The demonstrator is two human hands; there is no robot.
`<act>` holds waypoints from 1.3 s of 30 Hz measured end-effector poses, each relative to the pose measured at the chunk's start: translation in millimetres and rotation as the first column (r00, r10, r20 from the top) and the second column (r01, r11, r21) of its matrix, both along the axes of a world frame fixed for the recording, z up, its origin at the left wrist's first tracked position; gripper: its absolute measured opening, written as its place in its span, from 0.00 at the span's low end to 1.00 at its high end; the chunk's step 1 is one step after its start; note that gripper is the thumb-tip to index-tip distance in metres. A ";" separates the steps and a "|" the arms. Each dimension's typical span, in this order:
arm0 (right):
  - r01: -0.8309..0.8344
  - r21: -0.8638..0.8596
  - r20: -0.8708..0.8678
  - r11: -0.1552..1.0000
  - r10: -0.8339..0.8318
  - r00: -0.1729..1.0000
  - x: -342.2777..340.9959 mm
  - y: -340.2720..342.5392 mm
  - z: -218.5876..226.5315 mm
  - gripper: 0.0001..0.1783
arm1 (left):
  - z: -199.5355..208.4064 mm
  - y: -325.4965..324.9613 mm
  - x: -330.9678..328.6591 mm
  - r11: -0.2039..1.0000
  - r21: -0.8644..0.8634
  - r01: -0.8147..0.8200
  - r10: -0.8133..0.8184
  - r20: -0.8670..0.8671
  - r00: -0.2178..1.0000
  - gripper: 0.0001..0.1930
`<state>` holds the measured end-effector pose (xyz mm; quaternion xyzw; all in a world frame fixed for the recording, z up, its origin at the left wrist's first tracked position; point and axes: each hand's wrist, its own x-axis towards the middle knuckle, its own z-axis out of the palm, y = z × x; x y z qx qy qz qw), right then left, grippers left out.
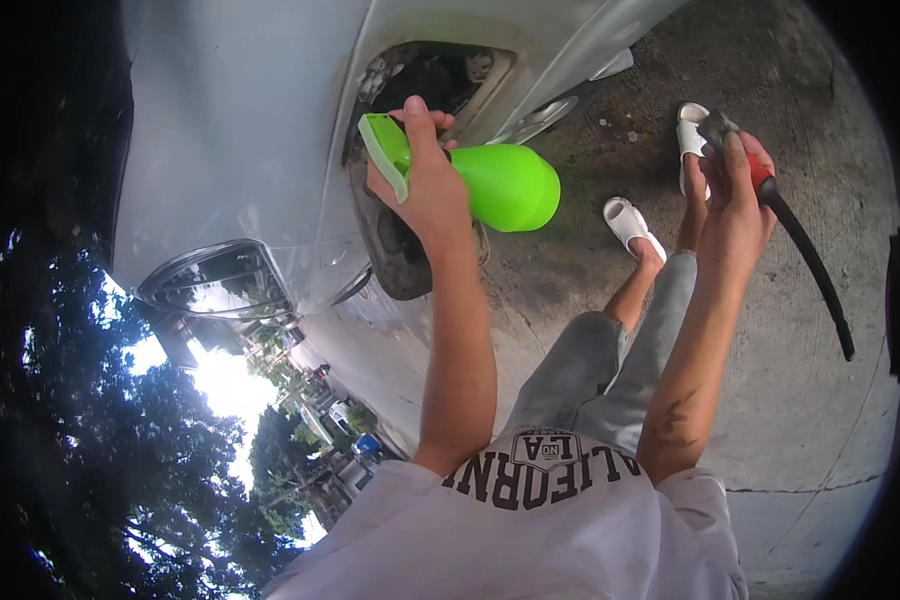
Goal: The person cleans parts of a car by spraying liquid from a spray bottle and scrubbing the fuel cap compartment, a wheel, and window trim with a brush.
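Observation:
My left hand (427, 175) is wrapped round the neck of a bright green spray bottle (510, 187). The bottle lies tilted on its side, its spray head (385, 150) toward the left and its rounded body to the right. Just beyond this hand is a dark opening (425, 75) in a pale vehicle body (240, 120). Out to the right, my right hand (738, 200) is closed on a tool with a long black stem (815, 270). It has a red-orange section by my palm and a dark head above my fingers. Its exact kind is unclear.
A side mirror (215, 280) sticks out from the vehicle at left. Below the opening is a dark, dirty recess or panel (400, 255). My feet in white slip-on shoes (630, 222) stand on stained concrete (590, 280). Trees (100, 450) fill the far left.

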<state>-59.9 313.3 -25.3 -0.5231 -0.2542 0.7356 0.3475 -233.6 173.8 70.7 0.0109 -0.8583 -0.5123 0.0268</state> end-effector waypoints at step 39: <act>-0.156 0.158 -0.204 0.975 0.187 0.961 -114.2 -51.5 86.6 0.20 | 51.2 -64.5 56.7 0.974 0.119 -0.193 0.144 0.335 0.931 0.19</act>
